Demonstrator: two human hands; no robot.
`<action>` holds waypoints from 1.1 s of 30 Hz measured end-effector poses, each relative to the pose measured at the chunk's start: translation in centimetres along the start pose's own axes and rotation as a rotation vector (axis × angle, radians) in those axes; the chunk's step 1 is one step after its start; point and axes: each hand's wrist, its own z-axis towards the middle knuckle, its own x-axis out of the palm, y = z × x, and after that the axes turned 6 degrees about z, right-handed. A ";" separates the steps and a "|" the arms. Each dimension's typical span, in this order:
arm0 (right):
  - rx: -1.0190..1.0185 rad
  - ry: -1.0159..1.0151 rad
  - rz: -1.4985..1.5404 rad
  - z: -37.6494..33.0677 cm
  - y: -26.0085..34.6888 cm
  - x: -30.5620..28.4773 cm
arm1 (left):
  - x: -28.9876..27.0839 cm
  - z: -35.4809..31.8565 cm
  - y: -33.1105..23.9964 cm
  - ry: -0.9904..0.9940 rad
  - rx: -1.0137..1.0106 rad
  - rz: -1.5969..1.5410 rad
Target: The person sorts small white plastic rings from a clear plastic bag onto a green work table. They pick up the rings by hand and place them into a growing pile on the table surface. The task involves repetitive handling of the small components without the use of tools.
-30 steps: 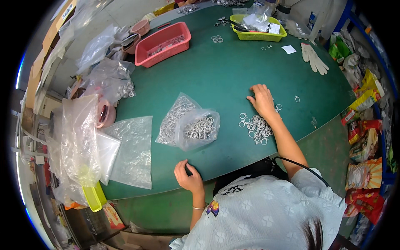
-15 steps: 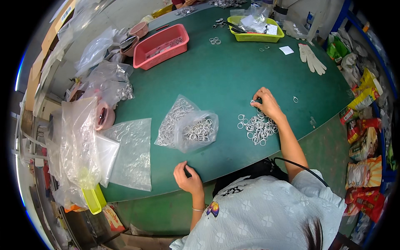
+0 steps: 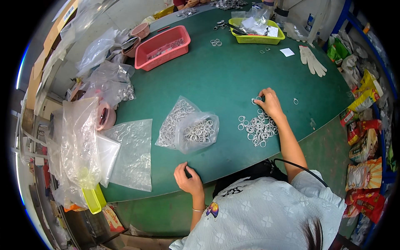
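Observation:
My right hand (image 3: 270,103) is over the right part of the green table, thumb and fingertips closed on a silver ring (image 3: 258,99). Another ring lies against it at the fingertips. Just below that hand spreads a loose pile of silver rings (image 3: 260,128). My left hand (image 3: 188,179) rests at the table's near edge, fingers loosely curved and thumb apart, holding nothing. Beyond it stands a clear plastic bag (image 3: 179,143) with its mouth open and many rings inside. One single ring (image 3: 295,101) lies apart to the right.
A red bin (image 3: 162,48) with small metal parts sits at the far left, a yellow-green tray (image 3: 258,39) at the far right. A white glove (image 3: 311,61) lies near the right edge. Flat clear bags (image 3: 133,154) cover the left side. Another person's hands (image 3: 192,3) show at the far end.
My right hand has shifted slightly to the right. Two rings now show side by side at its fingertips, where one was visible before. My left hand stays in place.

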 end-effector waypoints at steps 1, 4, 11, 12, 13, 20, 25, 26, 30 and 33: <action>0.026 0.009 0.051 0.1 0.1 0.1 | 0.0 0.0 0.0 0.000 -0.002 -0.001; 0.024 0.011 0.165 0.2 0.3 0.8 | 0.0 -0.1 0.0 -0.003 -0.005 0.004; -0.120 -0.023 0.220 -0.3 2.4 0.5 | 0.1 -0.1 0.1 -0.004 -0.014 -0.009; -0.132 0.011 0.342 -0.8 4.7 -0.5 | 0.1 -0.1 0.2 -0.010 -0.016 -0.007; -0.137 0.044 0.464 -1.6 6.7 -1.0 | 0.0 -0.1 0.2 -0.009 -0.015 -0.005; -0.471 0.169 0.657 -6.0 15.0 3.7 | 0.0 0.1 -0.2 0.000 0.008 -0.007; -0.295 0.298 0.648 -4.9 12.7 1.4 | 0.0 0.1 -0.3 -0.009 -0.017 0.000; -0.279 0.265 0.575 -4.6 11.4 0.6 | 0.0 0.1 -0.2 -0.012 -0.015 0.002; -0.093 -0.032 0.271 -3.6 3.8 -2.4 | -0.1 0.0 -0.4 -0.011 -0.019 -0.002; -0.083 -0.190 -0.035 -3.3 1.1 -2.9 | 0.0 0.1 -0.3 -0.008 -0.007 -0.006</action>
